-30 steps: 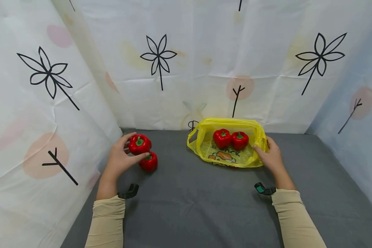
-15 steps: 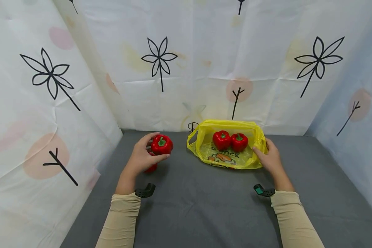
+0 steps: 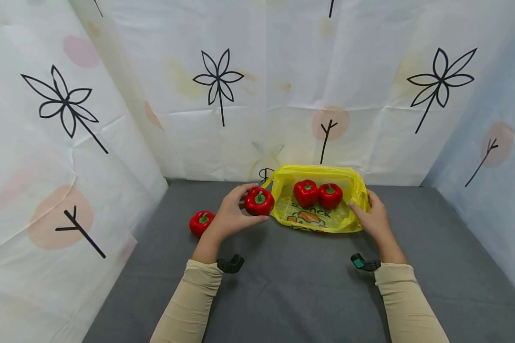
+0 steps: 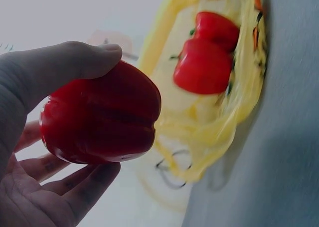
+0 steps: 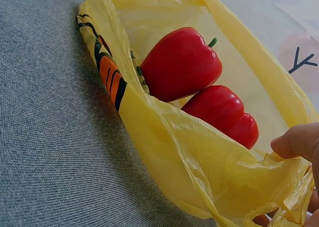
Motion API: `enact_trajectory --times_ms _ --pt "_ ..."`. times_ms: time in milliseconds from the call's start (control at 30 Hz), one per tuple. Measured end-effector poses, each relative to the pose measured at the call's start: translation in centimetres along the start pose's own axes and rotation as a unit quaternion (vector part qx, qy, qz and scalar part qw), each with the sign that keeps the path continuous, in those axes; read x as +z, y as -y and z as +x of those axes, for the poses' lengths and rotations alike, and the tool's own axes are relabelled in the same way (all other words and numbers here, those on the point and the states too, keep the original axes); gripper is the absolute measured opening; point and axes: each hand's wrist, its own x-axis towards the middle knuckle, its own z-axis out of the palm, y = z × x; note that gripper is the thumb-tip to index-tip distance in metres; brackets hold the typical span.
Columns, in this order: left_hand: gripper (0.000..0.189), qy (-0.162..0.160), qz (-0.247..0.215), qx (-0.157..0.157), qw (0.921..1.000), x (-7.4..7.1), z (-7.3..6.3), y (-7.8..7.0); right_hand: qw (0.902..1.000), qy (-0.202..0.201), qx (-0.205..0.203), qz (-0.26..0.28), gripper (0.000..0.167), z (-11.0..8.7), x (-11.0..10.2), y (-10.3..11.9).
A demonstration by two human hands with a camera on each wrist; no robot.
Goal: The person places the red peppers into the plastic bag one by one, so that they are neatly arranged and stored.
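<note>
A red bell pepper is held between the thumb and fingers of my left hand, raised at the left edge of a yellow plastic bag. In the left wrist view, the thumb lies over one side of the held pepper and fingers support the other. My right hand pinches the bag's right rim, with gathered plastic between thumb and fingers. Two more red bell peppers, one left and one right, lie side by side inside the open bag. Another bell pepper rests on the table behind my left wrist.
A dark grey cloth covers the table. White fabric printed with flowers and twigs hangs along the back and both sides, close behind the bag. Each wrist carries a black band device.
My left hand has carried the bell pepper rightward from the left side to the bag's edge, uncovering the pepper on the table. My right hand has stayed at the bag's rim.
</note>
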Motion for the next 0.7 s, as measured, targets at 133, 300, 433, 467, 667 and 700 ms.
enact_trajectory --times_ms 133,300,433,467,667,700 --pt "0.084 0.023 -0.011 0.014 0.9996 2.0 0.9 -0.2 1.0000 -0.002 0.001 -0.002 0.072 0.0 0.0 0.0" --pt "0.084 0.044 -0.019 0.030 0.9984 4.5 1.6 -0.4 1.0000 0.002 0.002 -0.001 0.071 -0.1 0.0 0.1" --pt "0.084 0.061 -0.031 0.043 0.9967 6.3 2.3 -1.0 1.0000 0.000 0.004 -0.002 0.071 -0.2 0.1 0.0" --pt "0.084 0.065 -0.034 0.045 0.9963 6.7 2.5 -1.1 1.0000 -0.001 0.004 -0.003 0.071 -0.2 0.1 0.0" --pt "0.084 0.081 -0.037 0.051 0.9947 9.1 4.0 -2.5 1.0000 -0.003 0.001 0.002 0.072 -0.1 0.0 0.0" --pt "0.085 0.082 -0.034 0.050 0.9948 9.6 4.2 -2.7 1.0000 -0.003 0.000 0.003 0.072 -0.1 -0.1 0.0"
